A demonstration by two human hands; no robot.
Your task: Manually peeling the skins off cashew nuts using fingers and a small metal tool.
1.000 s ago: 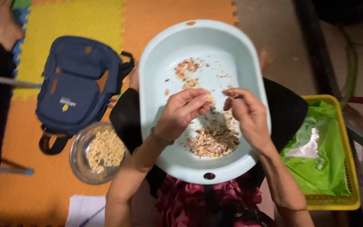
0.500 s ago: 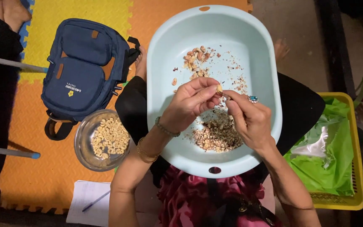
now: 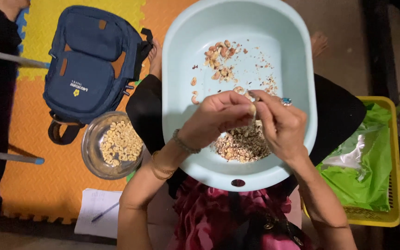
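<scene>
Your left hand and your right hand meet over the middle of the pale blue basin that rests on your lap. Between them you hold one pale cashew nut: your left thumb and fingertips pinch it from the left, and your right thumb and forefinger close on it from the right, so both hands are curled and pressed together around the nut, above the basin's floor. Your right hand wears a ring with a blue stone, and your left wrist carries a bead bracelet and a gold bangle.

Directly beneath your hands, toward the basin's near edge, lies a heap of brown skins and broken bits. Toward the far edge, well apart from your fingers, sits a small cluster of unpeeled nuts, with a few strays nearer the left wall.

On the orange and yellow foam mat to your left stands a glass bowl of peeled pale cashews, just beside your left forearm. Beyond it lies a navy backpack. A sheet of paper with a pen lies near your left elbow. To your right stands a yellow basket lined with green plastic.
</scene>
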